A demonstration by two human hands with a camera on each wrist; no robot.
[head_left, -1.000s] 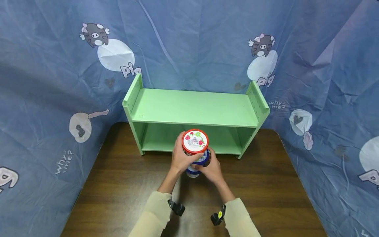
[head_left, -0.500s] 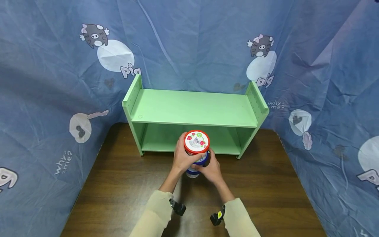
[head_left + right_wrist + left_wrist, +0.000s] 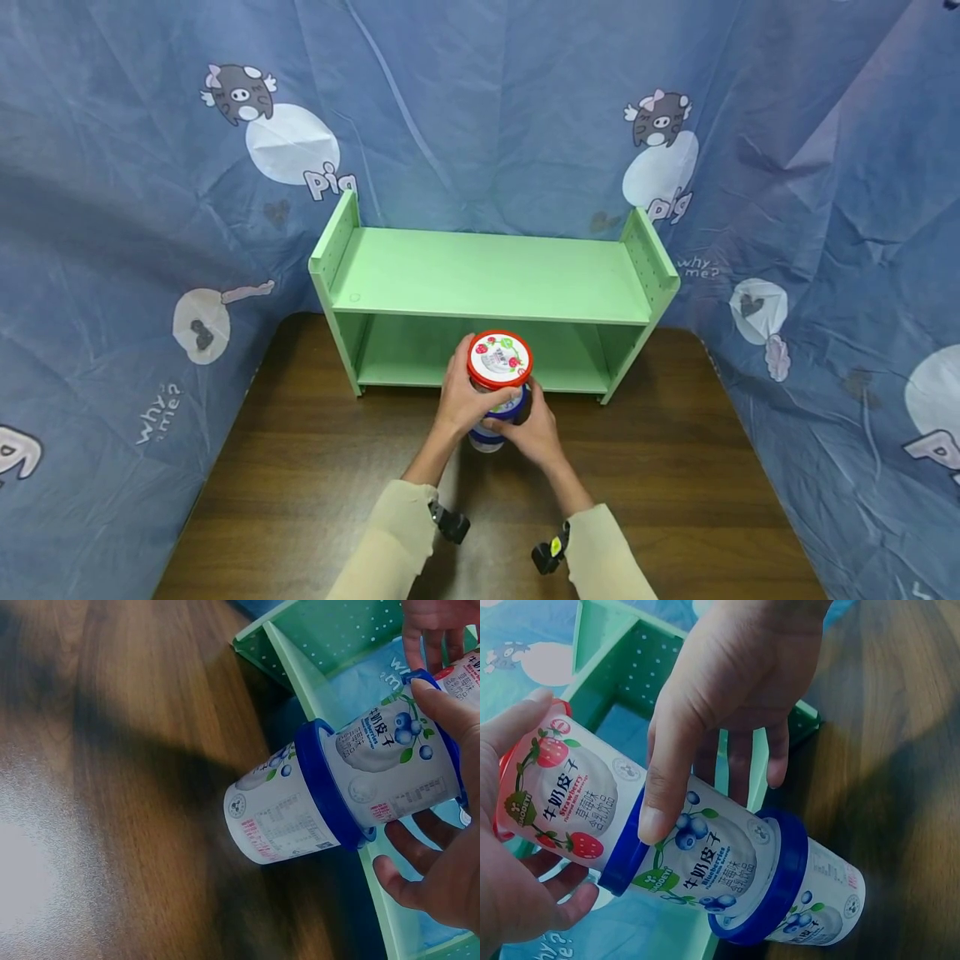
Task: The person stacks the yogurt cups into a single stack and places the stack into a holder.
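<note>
Three lidded cups are stacked end to end in front of the green shelf. On top is a strawberry yogurt-style cup with a red lid (image 3: 500,358); my left hand (image 3: 459,404) grips it, thumb across its near side. Below it comes a blueberry cup with a blue lid (image 3: 705,855), which my right hand (image 3: 538,433) holds, its thumb at the lid's rim in the right wrist view. The lowest blueberry cup (image 3: 274,806) also wears a blue lid and is touched by neither hand. Whether its base meets the table cannot be told.
The two-tier green shelf (image 3: 487,271) stands at the back of the brown wooden table (image 3: 675,467), just beyond the hands. A blue printed cloth (image 3: 465,108) hangs behind and on both sides. Black cameras (image 3: 452,525) are strapped to both wrists.
The top strawberry cup has shifted slightly to the right with my left hand. Both hands keep their grip, and the stack is otherwise nearly unchanged.
</note>
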